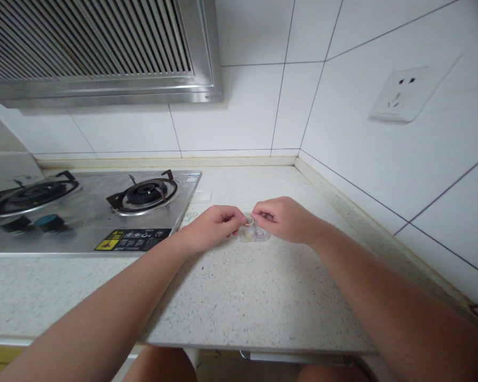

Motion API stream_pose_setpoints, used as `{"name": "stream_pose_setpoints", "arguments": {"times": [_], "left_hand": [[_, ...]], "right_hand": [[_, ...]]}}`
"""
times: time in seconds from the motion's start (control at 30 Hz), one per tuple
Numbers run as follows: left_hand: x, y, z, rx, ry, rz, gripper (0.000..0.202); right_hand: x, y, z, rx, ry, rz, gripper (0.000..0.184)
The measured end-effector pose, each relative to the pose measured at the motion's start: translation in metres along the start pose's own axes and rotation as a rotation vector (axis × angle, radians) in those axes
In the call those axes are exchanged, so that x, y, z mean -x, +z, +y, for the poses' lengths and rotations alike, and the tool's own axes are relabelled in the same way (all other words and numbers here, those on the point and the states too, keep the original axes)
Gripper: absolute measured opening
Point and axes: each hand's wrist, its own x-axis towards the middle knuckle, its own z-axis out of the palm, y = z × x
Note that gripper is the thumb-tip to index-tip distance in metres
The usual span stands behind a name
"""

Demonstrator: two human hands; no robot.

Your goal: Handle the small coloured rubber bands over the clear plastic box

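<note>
My left hand [213, 225] and my right hand [283, 217] meet over the speckled countertop [239, 297], fingers curled in pinches. Between the fingertips sits a small yellowish ring, like a rubber band [249, 220]; both hands appear to pinch it. Just under it lies a small clear plastic packet or tray [255, 233] on the counter. What is inside the packet is too small to make out.
A steel gas hob [87, 212] with two burners and dark knobs lies to the left. A range hood [99, 48] hangs above it. White tiled walls close the back and right, with a wall socket [406, 93]. The counter's front edge runs below my forearms.
</note>
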Motion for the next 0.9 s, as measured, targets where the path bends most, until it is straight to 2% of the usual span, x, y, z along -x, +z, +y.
{"name": "stream_pose_setpoints", "arguments": {"times": [0.73,0.9], "left_hand": [[-0.0001,-0.0007,0.0002,0.001,-0.009,-0.003,0.032],[-0.0003,0.0005,0.0002,-0.004,0.012,0.007,0.032]], "right_hand": [[-0.0009,-0.0006,-0.0016,-0.008,0.007,-0.015,0.028],[-0.0017,-0.0011,-0.0034,-0.053,0.009,-0.006,0.022]]}}
